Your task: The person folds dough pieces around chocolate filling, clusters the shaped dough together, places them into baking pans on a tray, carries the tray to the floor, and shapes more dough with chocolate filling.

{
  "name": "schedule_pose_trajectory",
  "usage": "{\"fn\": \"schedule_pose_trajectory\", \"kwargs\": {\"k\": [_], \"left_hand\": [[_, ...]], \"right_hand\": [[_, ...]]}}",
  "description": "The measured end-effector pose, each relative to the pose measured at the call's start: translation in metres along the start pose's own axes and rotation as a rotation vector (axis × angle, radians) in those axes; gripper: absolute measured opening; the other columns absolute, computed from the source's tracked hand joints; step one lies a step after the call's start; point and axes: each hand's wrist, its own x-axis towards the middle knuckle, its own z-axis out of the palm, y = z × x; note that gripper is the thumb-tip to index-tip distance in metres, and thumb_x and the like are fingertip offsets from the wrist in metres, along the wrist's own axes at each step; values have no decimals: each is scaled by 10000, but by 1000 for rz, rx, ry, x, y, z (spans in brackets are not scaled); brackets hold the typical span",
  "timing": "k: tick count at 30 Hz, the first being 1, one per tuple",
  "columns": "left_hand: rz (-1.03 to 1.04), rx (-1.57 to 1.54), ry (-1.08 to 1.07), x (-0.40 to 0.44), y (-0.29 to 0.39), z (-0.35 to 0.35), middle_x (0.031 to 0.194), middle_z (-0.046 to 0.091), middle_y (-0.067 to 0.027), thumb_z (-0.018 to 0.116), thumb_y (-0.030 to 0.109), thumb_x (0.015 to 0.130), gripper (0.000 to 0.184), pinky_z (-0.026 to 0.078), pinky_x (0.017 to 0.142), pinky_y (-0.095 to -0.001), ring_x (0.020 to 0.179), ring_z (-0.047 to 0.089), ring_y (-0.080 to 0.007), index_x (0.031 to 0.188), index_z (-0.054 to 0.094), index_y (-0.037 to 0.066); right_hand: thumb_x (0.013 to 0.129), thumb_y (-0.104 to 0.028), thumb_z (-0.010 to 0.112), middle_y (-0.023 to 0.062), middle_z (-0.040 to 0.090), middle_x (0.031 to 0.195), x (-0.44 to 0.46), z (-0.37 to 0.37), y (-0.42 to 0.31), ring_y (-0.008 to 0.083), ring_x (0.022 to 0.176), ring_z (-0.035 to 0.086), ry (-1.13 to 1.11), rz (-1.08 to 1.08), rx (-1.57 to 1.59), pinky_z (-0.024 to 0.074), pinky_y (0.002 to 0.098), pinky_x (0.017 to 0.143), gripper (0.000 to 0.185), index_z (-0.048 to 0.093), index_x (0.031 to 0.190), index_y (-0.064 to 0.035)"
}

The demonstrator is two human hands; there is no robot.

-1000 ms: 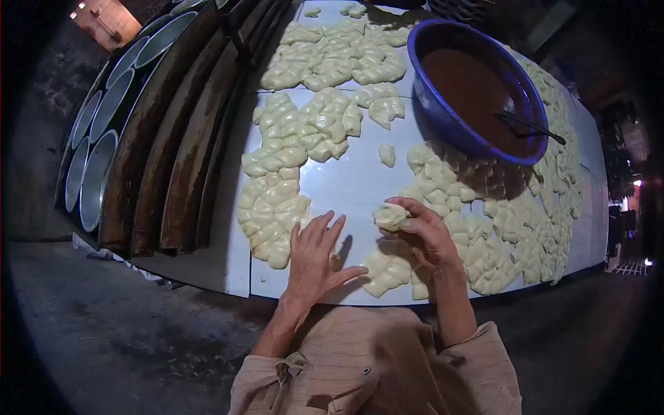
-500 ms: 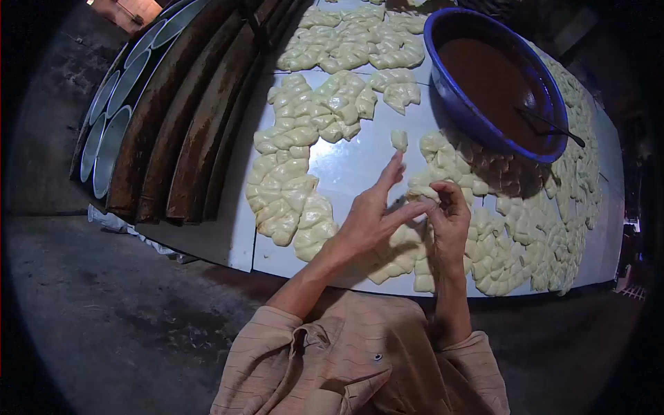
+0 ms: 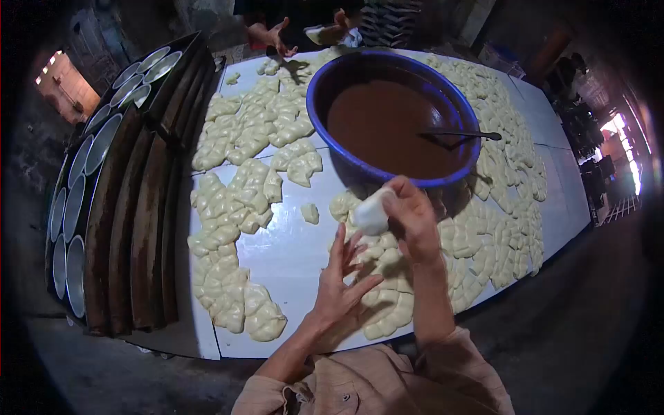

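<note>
Whereas half a second ago the two hands met low over the near part of the table [image 3: 294,252], they have now parted: the right hand [image 3: 415,220] is raised by the near rim of the blue basin [image 3: 349,158], finger and thumb gripping a pale dough piece [image 3: 373,214], blurred and held in the air, while the left hand [image 3: 339,290] stands to its left, fingers spread, nothing visible in its grasp. For the work, this is judged to mean that the right hand alone now handles the piece. A co-worker's hand [image 3: 279,38] has come into view at the far side. Dough clusters [image 3: 228,214] lie left and right of a bare patch; one small lump [image 3: 310,213] sits apart. No brand, label or writing is legible, metal cups [image 3: 75,277] at left included.
</note>
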Motion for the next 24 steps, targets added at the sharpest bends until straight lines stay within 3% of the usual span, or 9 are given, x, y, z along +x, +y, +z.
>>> {"fn": "schedule_pose_trajectory", "kwargs": {"k": [3, 7, 9, 12, 15, 16, 19, 20, 24], "left_hand": [[-161, 137, -150, -9, 7, -31, 1311, 622, -191, 756, 186, 889, 748, 541, 917, -355, 1110, 662, -241, 1513, 364, 61], [-336, 221, -85, -15, 15, -58, 1223, 669, -149, 665, 175, 956, 461, 530, 934, -351, 1070, 665, -208, 1364, 545, -1], [-372, 259, -91, -20, 13, -67, 1228, 668, -139, 669, 195, 955, 469, 527, 926, -344, 1078, 662, -203, 1366, 544, 7], [-396, 283, -102, -29, 15, -71, 1188, 692, -132, 681, 239, 951, 475, 545, 790, -311, 914, 677, -147, 1355, 563, 18], [-392, 301, -128, -30, 6, -72, 1163, 699, -131, 687, 251, 948, 474, 536, 773, -307, 851, 656, -129, 1347, 571, 22], [-402, 289, -136, -28, 6, -70, 1154, 703, -128, 686, 250, 948, 466, 537, 791, -304, 887, 669, -133, 1345, 577, 31], [-360, 225, -177, -13, 12, -60, 1149, 704, -136, 678, 251, 952, 456, 535, 807, -301, 928, 674, -134, 1341, 581, 33], [-407, 198, -227, -4, 18, -57, 1238, 662, -118, 657, 228, 967, 443, 517, 910, -340, 1091, 649, -188, 1340, 568, 7], [-356, -68, -198, 22, 14, -36, 1317, 610, -106, 562, 260, 1021, 426, 494, 953, -338, 1179, 596, -186, 1362, 542, 5]], "right_hand": [[942, -228, 638, 43, 651, 876, 64, -41, -38, 114, 799, 624, 65, -41, -432, 490, 290, 708, 192, 620, 999, -46], [862, -264, 610, 157, 716, 948, 134, -87, -24, 284, 876, 690, -221, 40, -1203, 518, 393, 814, 299, 673, 1013, -13], [874, -281, 615, 152, 699, 936, 147, -91, -11, 240, 887, 666, -399, 164, -1557, 503, 374, 816, 328, 649, 1027, 7], [861, -315, 620, 155, 699, 942, 149, -86, -10, 256, 907, 671, -516, 315, -1505, 501, 391, 826, 357, 661, 1024, 1], [857, -301, 623, 148, 696, 935, 141, -73, -29, 252, 891, 663, -403, 269, -1329, 498, 388, 814, 346, 661, 1016, 4], [892, -279, 624, 107, 688, 885, 138, -70, -30, 201, 823, 652, -430, 228, -1322, 504, 344, 746, 293, 656, 986, -3], [933, -254, 631, 55, 660, 830, 129, -65, -32, 129, 744, 623, -231, 227, -785, 494, 282, 673, 232, 639, 966, -24], [952, -234, 644, 24, 638, 812, 124, -63, -30, 86, 701, 618, -191, 198, -522, 492, 232, 615, 187, 614, 975, -51], [947, -207, 654, 32, 640, 824, 81, -22, -26, 96, 681, 641, -113, 187, -105, 514, 217, 578, 172, 587, 1002, -59]]}}
